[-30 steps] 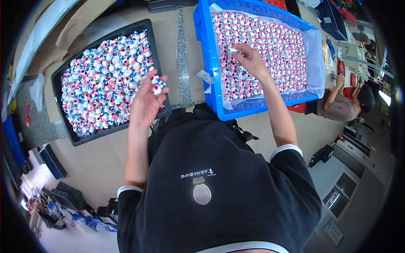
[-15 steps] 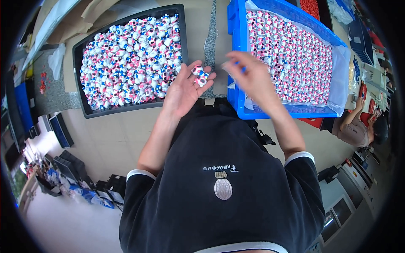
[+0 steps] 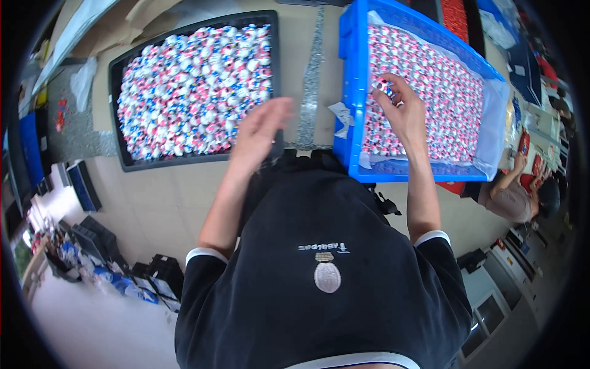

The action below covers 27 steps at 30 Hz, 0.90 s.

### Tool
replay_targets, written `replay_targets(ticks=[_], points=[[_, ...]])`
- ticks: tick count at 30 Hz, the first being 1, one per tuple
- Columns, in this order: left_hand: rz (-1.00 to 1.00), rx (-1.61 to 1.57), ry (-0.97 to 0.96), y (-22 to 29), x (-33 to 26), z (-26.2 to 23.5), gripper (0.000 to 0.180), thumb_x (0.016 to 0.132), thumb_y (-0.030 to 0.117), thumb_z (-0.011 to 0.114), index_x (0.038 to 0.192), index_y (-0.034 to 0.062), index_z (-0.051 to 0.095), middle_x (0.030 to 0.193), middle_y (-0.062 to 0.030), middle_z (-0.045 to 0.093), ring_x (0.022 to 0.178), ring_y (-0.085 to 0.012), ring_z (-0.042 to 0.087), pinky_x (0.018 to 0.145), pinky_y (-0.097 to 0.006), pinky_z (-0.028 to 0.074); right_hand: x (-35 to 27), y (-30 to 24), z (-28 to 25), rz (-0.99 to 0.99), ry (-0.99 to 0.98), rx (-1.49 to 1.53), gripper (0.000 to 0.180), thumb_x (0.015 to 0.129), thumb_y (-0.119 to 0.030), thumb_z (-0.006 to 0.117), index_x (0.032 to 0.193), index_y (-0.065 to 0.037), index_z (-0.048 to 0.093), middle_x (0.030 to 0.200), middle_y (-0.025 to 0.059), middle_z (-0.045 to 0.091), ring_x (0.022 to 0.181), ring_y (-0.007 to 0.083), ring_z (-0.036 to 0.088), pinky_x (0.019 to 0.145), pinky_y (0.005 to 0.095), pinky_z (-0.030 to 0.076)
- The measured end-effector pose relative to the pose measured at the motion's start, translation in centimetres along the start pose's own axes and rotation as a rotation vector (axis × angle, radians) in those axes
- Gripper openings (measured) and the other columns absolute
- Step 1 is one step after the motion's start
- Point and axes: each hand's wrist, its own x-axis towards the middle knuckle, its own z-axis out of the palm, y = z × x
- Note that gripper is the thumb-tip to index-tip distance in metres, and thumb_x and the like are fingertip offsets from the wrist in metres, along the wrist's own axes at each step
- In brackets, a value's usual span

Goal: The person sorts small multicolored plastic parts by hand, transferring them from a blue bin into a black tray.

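Note:
My right hand (image 3: 405, 114) is over the near left part of the blue crate (image 3: 351, 132), its thumb and fingers pinching a small white figurine (image 3: 384, 85) with dark and blue spots. Below it, rows of similar pink-and-white figurines (image 3: 439, 92) lie closely packed on a white liner. My left hand (image 3: 259, 130), smeared by motion, hovers by the right edge of the black tray (image 3: 276, 67); its fingers look stretched out and I see nothing in them. Loose white, pink and blue figurines (image 3: 193, 92) are heaped in that tray.
Between tray and crate runs a speckled strip (image 3: 312, 80) of table. A torn white paper piece (image 3: 341, 117) sticks out at the crate's left wall. Red pieces (image 3: 455, 21) fill a container behind the crate. Far right, another person (image 3: 513, 194) works at a bench.
My right hand has moved from the gap to over the crate with a figurine. My left hand has turned over from palm up; the figurines seen in its palm no longer show.

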Motion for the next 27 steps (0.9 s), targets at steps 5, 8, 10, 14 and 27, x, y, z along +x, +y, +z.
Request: replay_targets(ticks=[5,8,10,14,27], points=[[0.157,0.615,0.449,0.6,-0.3,-4.9,0.025,0.090,0.019,0.056,0.106,0.0009,0.063,0.097,-0.0139,0.065,0.085,-0.0200,0.061,0.074,-0.030,0.047,1.7,8.4,1.5,-0.021,0.037,-0.212,0.030,0.078,-0.022,0.063,0.104,-0.008,0.062,0.076,0.0139,0.062,0.064,0.0266,0.061,0.059,0.0379,0.047],[0.210,0.917,0.556,0.7,-0.8,-7.1,0.025,0.087,0.018,0.059,0.104,0.0004,0.063,0.100,-0.0166,0.063,0.091,-0.0280,0.060,0.080,-0.035,0.047,1.8,10.5,2.6,-0.113,0.035,-0.292,0.031,0.079,-0.025,0.063,0.105,-0.009,0.061,0.082,0.0163,0.063,0.071,0.0327,0.062,0.063,0.0423,0.048],[0.316,1.154,0.587,0.3,-0.8,-7.8,0.027,0.082,0.015,0.064,0.104,0.0003,0.063,0.102,-0.0177,0.061,0.097,-0.0323,0.055,0.084,-0.039,0.045,1.6,10.9,2.6,-0.149,0.044,-0.366,0.033,0.080,-0.030,0.063,0.106,-0.009,0.061,0.087,0.0178,0.064,0.074,0.0343,0.063,0.065,0.0433,0.049],[0.290,1.240,0.544,-0.8,-1.3,-7.9,0.032,0.075,0.012,0.069,0.104,0.0007,0.062,0.101,-0.0157,0.058,0.095,-0.0319,0.053,0.082,-0.040,0.044,0.8,6.6,1.2,-0.086,0.100,-0.574,0.031,0.081,-0.029,0.063,0.104,-0.009,0.061,0.087,0.0173,0.064,0.072,0.0324,0.063,0.064,0.0409,0.049],[0.301,1.081,0.536,-1.9,-1.0,-8.9,0.021,0.074,0.000,0.065,0.095,-0.0007,0.063,0.092,-0.0157,0.059,0.082,-0.0307,0.058,0.074,-0.037,0.047,3.9,-9.4,20.8,-0.618,-0.408,-0.124,0.027,0.083,-0.022,0.060,0.102,-0.004,0.059,0.096,0.0122,0.060,0.088,0.0310,0.061,0.075,0.0405,0.049]])
